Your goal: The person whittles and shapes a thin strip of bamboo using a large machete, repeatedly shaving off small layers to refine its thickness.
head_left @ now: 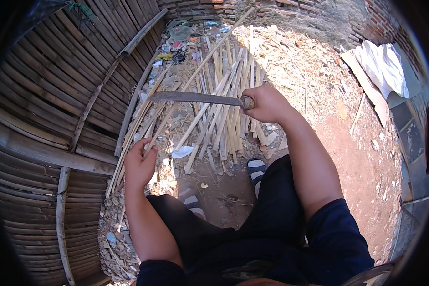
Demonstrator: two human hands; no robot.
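Head view: long blade raised level over a bamboo strip.

Right hand (267, 104) clenched around the handle of the blade (195, 98), tip aimed left; left hand (139, 164) apparently pinching the near end of the bamboo strip (195, 78), long axis slanting up-right beneath the blade, above the slat pile (224, 119).

Dark short sleeves, dark trousers, striped sandals (256, 169)

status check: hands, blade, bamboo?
Right hand gripping long knife, blade level. Left hand holding bamboo strip. Pile of split bamboo underneath; feet close by.
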